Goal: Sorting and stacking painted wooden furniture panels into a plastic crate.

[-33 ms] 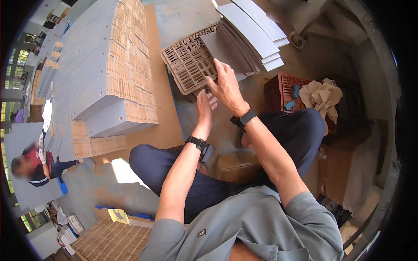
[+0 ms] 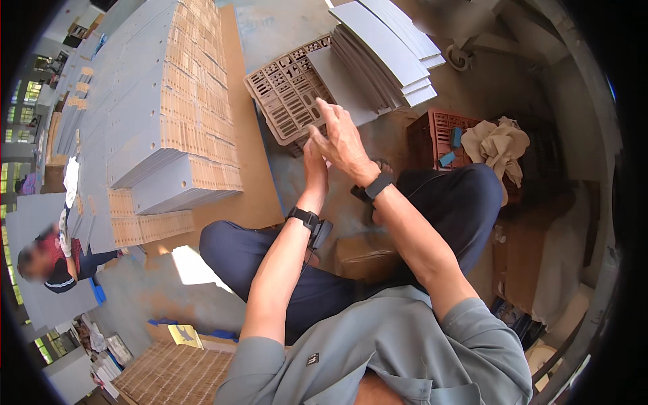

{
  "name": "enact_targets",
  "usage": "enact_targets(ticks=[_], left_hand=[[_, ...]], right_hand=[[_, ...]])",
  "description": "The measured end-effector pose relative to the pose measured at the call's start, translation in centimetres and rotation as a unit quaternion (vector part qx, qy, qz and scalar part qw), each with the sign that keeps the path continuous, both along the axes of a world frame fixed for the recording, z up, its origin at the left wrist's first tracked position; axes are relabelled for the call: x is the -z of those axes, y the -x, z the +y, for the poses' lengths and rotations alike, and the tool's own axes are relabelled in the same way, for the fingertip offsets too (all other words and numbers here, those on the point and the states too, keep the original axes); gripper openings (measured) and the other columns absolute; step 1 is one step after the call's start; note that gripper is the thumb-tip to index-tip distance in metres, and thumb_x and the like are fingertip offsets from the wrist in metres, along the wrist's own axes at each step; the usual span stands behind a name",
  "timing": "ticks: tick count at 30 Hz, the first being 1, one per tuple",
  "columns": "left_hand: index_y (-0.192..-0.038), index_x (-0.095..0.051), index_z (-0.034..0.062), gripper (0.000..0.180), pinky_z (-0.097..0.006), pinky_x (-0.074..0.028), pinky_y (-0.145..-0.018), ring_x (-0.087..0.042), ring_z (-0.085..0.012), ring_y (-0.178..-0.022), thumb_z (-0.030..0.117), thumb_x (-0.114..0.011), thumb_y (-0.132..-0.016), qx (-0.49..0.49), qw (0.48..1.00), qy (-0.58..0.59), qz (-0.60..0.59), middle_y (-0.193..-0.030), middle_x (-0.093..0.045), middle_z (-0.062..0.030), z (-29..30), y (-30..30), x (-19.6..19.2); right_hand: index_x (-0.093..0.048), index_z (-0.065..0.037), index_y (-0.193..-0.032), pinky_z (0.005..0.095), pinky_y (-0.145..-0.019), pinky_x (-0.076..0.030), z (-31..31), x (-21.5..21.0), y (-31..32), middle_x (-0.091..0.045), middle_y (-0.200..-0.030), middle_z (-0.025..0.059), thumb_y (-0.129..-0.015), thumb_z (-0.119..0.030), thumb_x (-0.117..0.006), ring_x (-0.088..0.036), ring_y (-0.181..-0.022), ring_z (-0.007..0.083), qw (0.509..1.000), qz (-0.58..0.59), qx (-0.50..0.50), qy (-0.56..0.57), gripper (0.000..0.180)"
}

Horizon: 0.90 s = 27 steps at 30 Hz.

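Brown crate (image 2: 287, 94) sits on the floor (image 2: 270, 30) just beyond our hands, its slotted face up, with grey boards (image 2: 341, 77) over its far right side. Our right grip (image 2: 343, 140) is open, the fingers long and close to one another, the thumb standing apart from them; we see nothing held in it. Our left grip (image 2: 316, 169) is raised edge-on just beside it, its fingers partly behind the right hand, so we cannot tell how far open it is. The right thumb and the left fingertips meet in the view, but we cannot tell whether they touch. In the view the right fingers overlap the near side of the crate and the boards; contact there is unclear to us. Dark bands circle both our wrists. To our left rises a tall stack of grey cardboard (image 2: 135, 111); to our right stands a red crate (image 2: 439, 128).
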<state>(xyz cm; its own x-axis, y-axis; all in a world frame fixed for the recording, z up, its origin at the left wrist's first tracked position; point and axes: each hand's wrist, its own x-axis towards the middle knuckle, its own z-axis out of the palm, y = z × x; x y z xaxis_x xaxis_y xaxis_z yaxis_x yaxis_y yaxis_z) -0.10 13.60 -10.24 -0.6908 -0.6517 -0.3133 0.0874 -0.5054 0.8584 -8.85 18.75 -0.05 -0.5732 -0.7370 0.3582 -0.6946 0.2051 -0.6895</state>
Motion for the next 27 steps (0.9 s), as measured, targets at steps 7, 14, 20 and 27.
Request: enact_targets(ticks=[7, 14, 20, 27], left_hand=[[-0.132, -0.051, 0.0063, 0.039, -0.038, -0.049, -0.096, -0.058, -0.0205, -0.115, 0.035, -0.046, -0.106, 0.123, 0.992, -0.017, 0.001, -0.125, -0.057, -0.0104, 4.0, 0.4, 6.6], [-0.126, -0.053, 0.0062, 0.038, -0.031, -0.053, -0.074, -0.064, -0.0188, -0.089, 0.037, -0.047, -0.104, 0.092, 0.987, -0.021, -0.131, -0.11, -0.062, -0.0113, 8.1, 0.5, -0.6], [-0.126, -0.049, 0.0042, 0.039, -0.034, -0.054, -0.078, -0.064, -0.022, -0.094, 0.037, -0.045, -0.105, 0.022, 0.994, 0.004, -0.111, -0.114, -0.06, -0.0135, 6.5, -3.3, -3.5], [-0.128, -0.044, -0.0009, 0.055, -0.038, -0.053, -0.089, -0.061, -0.0242, -0.105, 0.046, -0.054, -0.1, -0.264, 0.961, -0.021, -0.072, -0.121, -0.056, -0.0167, -0.6, -13.9, -6.9]], right_hand=[[-0.063, -0.006, -0.129, 0.0476, -0.088, -0.054, -1.6, -0.3, -3.0, -0.074, -0.099, 0.0181, -0.088, -0.033, -0.068, -0.069, -0.095, 0.0387, 0.908, -0.08, -0.359, -0.202, 0.049], [-0.059, -0.001, -0.134, 0.0379, -0.09, -0.054, -0.7, -11.0, 3.9, -0.073, -0.108, 0.0163, -0.089, -0.02, -0.07, -0.07, -0.098, 0.0271, 0.896, -0.091, -0.351, -0.258, 0.05], [-0.059, 0.001, -0.132, 0.0374, -0.09, -0.054, -0.3, -18.7, 2.5, -0.072, -0.107, 0.02, -0.091, -0.026, -0.067, -0.07, -0.098, 0.0283, 0.878, 0.021, -0.406, -0.252, 0.05], [-0.056, 0.004, -0.135, 0.0308, -0.077, -0.063, 0.3, -23.5, -2.9, -0.066, -0.118, 0.0201, -0.102, -0.033, -0.054, -0.071, -0.095, 0.0237, 0.83, -0.214, -0.412, -0.311, 0.05]])
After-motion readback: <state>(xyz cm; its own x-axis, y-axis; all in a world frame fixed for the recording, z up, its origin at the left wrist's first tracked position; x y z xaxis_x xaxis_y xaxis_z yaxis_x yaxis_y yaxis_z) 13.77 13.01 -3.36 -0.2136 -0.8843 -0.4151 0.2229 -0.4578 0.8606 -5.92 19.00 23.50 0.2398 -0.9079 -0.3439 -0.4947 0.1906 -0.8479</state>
